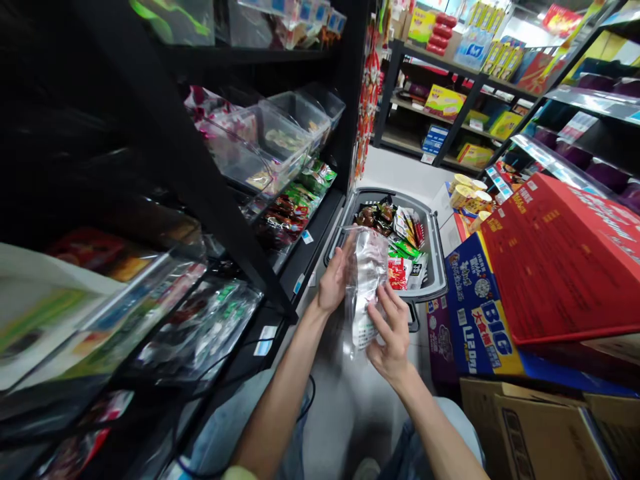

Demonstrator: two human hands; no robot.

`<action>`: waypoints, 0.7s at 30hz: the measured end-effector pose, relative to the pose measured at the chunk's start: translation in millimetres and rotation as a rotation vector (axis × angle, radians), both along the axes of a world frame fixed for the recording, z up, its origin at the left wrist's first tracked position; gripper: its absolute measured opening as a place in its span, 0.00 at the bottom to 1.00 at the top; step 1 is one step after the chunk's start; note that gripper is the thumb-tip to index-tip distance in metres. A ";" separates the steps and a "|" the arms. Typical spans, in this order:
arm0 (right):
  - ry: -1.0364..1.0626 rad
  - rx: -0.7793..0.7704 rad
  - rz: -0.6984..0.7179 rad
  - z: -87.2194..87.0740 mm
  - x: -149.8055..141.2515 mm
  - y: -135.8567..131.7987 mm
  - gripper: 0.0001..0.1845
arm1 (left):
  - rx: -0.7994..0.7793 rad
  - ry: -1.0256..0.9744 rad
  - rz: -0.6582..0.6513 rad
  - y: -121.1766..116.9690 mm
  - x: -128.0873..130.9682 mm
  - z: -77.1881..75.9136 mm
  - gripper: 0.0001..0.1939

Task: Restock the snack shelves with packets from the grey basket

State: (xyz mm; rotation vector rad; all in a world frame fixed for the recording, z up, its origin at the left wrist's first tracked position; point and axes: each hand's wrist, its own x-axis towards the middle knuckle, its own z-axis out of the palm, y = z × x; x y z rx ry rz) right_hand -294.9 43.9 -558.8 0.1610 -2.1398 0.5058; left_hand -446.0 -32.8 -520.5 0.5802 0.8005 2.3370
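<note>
A long, clear plastic packet [369, 267] with a silvery, shiny inside is held up between my two hands. My left hand [332, 285] grips its left side, the fingers partly hidden behind the plastic. On the lower right, my right hand [391, 331] presses its fingers against the front and edge of the packet. Just beyond stands a grey shopping basket [437, 250], partly covered by the packet. Inside it lie several snack packets [400, 270] in red, green, white and dark wrapping.
At left, black shelving [240, 220] carries clear plastic bins [280, 133] and bagged snacks [205, 327]. A red carton [560, 260] and a blue carton [475, 307] are stacked at right above brown cardboard boxes [540, 427]. Shelves with yellow boxes [445, 100] stand at the back.
</note>
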 end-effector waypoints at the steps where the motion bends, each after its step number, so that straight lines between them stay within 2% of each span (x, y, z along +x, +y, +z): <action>1: -0.016 0.019 0.019 0.7 1.2 -0.1 0.40 | -0.002 0.001 0.004 0.2 -0.5 0.1 0.34; 5: -0.057 0.075 0.057 0.1 3.5 -0.3 0.38 | 0.011 -0.015 0.017 1.2 -2.5 -0.7 0.34; 21: -0.080 0.071 0.068 -4.0 0.1 1.2 0.37 | -0.028 -0.041 0.110 6.8 -8.4 -11.8 0.31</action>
